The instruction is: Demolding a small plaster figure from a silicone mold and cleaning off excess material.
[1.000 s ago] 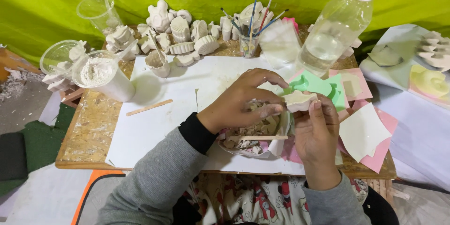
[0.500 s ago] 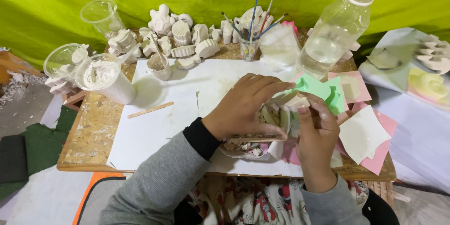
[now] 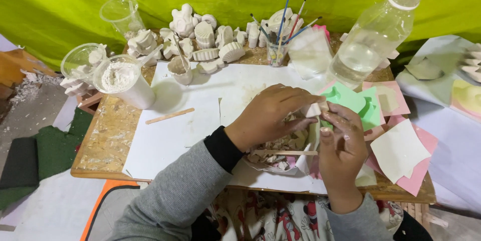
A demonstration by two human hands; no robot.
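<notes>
From the head camera, the left hand (image 3: 273, 115) and the right hand (image 3: 340, 148) met over a small white plaster piece (image 3: 311, 110), both pinching it between fingertips, so each hand was closed on it. Much of it lay hidden under the fingers. It looked light, stiff and brittle, likely chalky and prone to chip at thin edges, so a hold on its thicker sides with gentle pressure seemed safest. Directly under the hands sat a shallow container of plaster scraps (image 3: 280, 150) with a wooden stick (image 3: 285, 152) across it. Just beyond the right hand lay a green mould (image 3: 350, 101); farther off stood a clear plastic bottle (image 3: 373, 38). Well left of the left hand was a cup of white powder (image 3: 123, 78).
</notes>
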